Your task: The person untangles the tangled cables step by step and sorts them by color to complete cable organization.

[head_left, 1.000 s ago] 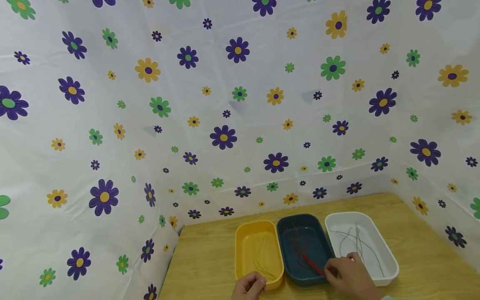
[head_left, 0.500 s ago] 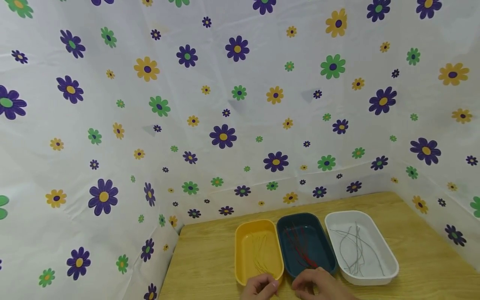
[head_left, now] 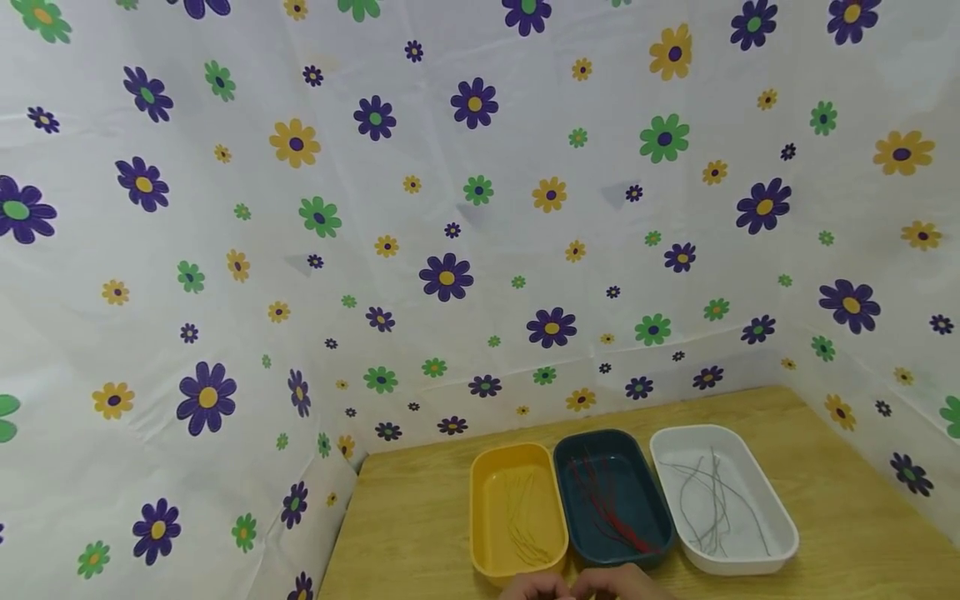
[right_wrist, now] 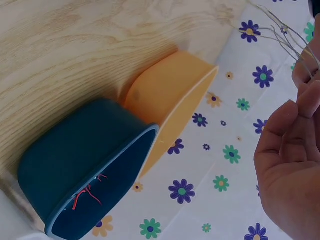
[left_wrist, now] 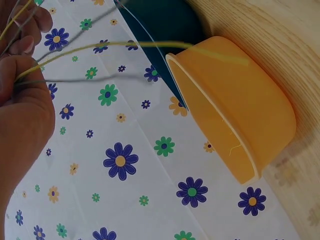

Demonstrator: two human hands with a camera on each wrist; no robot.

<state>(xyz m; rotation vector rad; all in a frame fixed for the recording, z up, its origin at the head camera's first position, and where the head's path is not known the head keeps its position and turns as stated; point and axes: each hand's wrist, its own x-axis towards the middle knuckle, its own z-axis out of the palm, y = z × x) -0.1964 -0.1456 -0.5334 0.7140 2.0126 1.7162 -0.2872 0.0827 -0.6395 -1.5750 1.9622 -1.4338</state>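
Observation:
Thin, wire-like strands, one yellow (left_wrist: pixel 127 44) and others grey (left_wrist: pixel 100 79), stick out from the fingers of my left hand (left_wrist: pixel 27 102), which pinches them. My right hand (right_wrist: pixel 290 150), fingers curled, meets it at the strands; its fingertips are partly hidden. Both hands show only at the bottom edge of the head view, in front of the yellow tray (head_left: pixel 476 508) and the dark blue tray (head_left: pixel 645 492). Yellow strands (head_left: pixel 517 517) lie in the yellow tray, red strands (head_left: pixel 611 518) in the dark blue one.
A white tray (head_left: pixel 787 533) with several grey strands (head_left: pixel 716 500) stands right of the dark blue tray. All three trays sit side by side on a wood-grain table (head_left: pixel 405 517). A white flowered cloth (head_left: pixel 510 233) hangs behind and at both sides.
My right hand has moved left from the gap between the dark blue and white trays to my left hand. My left hand has shifted slightly right and toward me.

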